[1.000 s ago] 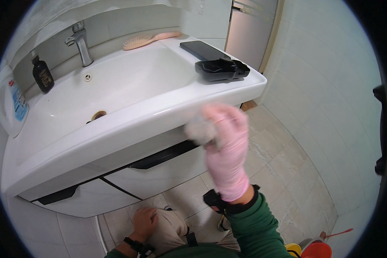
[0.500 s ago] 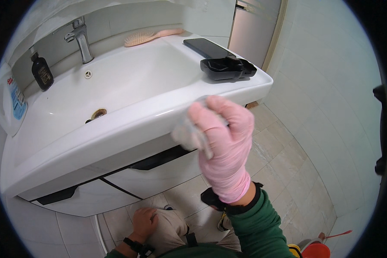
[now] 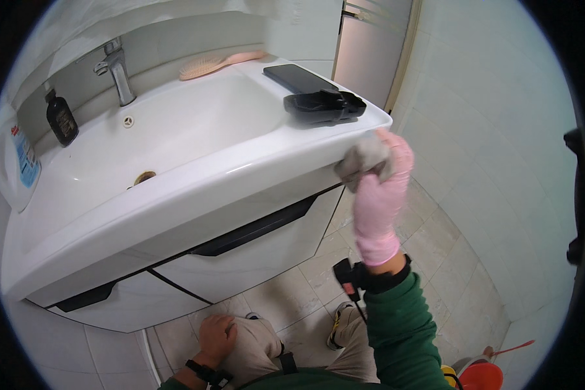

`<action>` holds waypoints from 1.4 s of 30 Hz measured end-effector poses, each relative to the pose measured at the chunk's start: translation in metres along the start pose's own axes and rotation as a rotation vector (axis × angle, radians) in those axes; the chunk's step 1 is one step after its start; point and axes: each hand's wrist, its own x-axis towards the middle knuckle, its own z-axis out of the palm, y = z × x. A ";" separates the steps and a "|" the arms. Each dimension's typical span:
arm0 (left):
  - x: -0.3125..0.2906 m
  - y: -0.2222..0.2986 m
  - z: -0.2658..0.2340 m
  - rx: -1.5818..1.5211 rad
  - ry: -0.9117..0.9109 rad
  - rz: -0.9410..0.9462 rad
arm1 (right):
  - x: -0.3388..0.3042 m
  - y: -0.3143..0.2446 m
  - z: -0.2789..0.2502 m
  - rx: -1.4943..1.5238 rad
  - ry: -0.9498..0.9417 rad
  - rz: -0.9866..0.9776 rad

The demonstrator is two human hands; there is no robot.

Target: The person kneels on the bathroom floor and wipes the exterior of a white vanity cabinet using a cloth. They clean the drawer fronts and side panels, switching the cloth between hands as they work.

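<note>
In a pink glove, my right hand (image 3: 387,188) is closed round a crumpled grey cloth (image 3: 365,161). It holds the cloth against or close to the front edge of the white washbasin (image 3: 240,172), by its right corner; whether they touch I cannot tell. My bare left hand (image 3: 216,335) rests over my knee with its fingers lying on the trousers, holding nothing. Above the gloved hand, a black moulded plastic holder (image 3: 325,107) and a dark flat phone-like slab (image 3: 299,78) lie on the basin's right ledge.
A chrome tap (image 3: 118,75), a pink hairbrush (image 3: 220,64) and a dark bottle (image 3: 61,118) stand or lie along the back. A white jug (image 3: 14,162) is at the left end. Drawers with black handles (image 3: 260,226) sit below. A red bucket (image 3: 481,376) stands lower right.
My right hand has moved right and slightly up with the cloth, from the middle of the basin's front towards its right corner. My left hand stays on the knee.
</note>
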 end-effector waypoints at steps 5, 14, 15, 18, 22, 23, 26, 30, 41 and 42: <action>0.000 0.001 0.006 0.032 -0.017 0.002 | -0.040 -0.021 0.035 -0.459 -0.163 -0.516; -0.001 0.001 0.011 0.054 0.007 0.042 | -0.052 -0.024 0.057 -0.480 -0.588 -0.812; -0.001 0.001 0.011 0.052 0.013 0.044 | -0.046 -0.014 0.050 -0.534 -0.580 -0.791; 0.001 0.000 0.010 0.025 0.016 0.052 | -0.024 0.022 0.017 -0.597 -0.483 -0.628; 0.003 0.000 0.010 0.034 0.031 0.067 | -0.001 0.061 -0.013 -0.431 0.007 -0.128; 0.003 0.001 0.010 0.038 0.035 0.069 | 0.002 0.066 -0.017 -0.379 0.002 -0.196; 0.003 0.001 0.007 0.031 0.003 0.027 | 0.001 0.078 -0.019 -0.171 0.009 -0.070; 0.002 0.002 0.005 0.022 -0.018 -0.018 | -0.027 0.097 -0.016 -0.357 0.073 -0.141; 0.001 0.001 0.006 0.034 0.004 0.025 | -0.091 0.106 -0.021 0.215 0.028 0.632; 0.001 0.001 0.006 0.034 0.010 0.028 | -0.083 0.098 -0.019 0.272 0.031 0.539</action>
